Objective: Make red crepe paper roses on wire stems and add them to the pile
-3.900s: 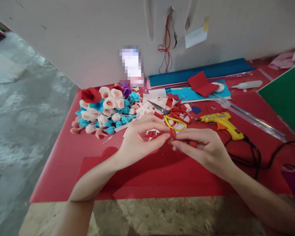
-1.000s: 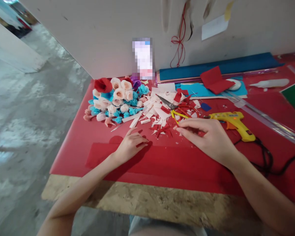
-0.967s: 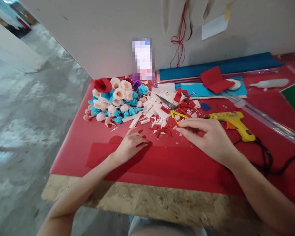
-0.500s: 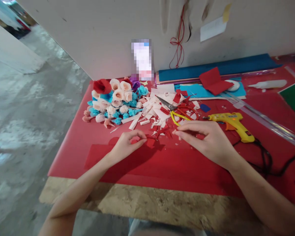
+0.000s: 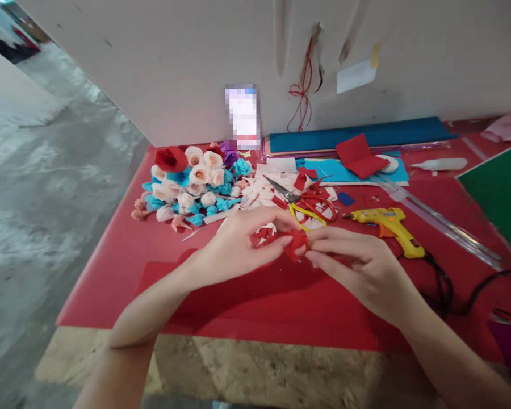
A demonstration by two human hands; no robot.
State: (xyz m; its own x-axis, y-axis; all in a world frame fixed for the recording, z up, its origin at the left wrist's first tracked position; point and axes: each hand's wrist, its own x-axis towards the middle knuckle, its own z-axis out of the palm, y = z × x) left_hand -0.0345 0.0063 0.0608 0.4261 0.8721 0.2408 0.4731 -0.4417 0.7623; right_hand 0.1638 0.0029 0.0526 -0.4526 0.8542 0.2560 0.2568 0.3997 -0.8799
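Observation:
A small piece of red crepe paper (image 5: 296, 245) is held between both hands above the red-covered table (image 5: 187, 309). My left hand (image 5: 242, 241) pinches its left side between thumb and fingers. My right hand (image 5: 355, 261) grips the opposite edge with its fingertips, which partly hide the paper. Just behind the hands lie scissors (image 5: 309, 216) with yellow and red handles, on a heap of white and red paper scraps (image 5: 259, 190). A sheet of red paper (image 5: 247, 298) lies flat below the hands.
Paper flowers (image 5: 200, 173) in white, blue and red crowd the back left. A yellow glue gun (image 5: 387, 224) lies to the right, its black cord trailing. Behind it are a white glue bottle (image 5: 440, 165) and clear plastic strips (image 5: 443, 227). A phone (image 5: 242, 116) leans on the wall.
My left hand has moved right with the red paper and met my right hand, which now also holds it. The view has shifted slightly.

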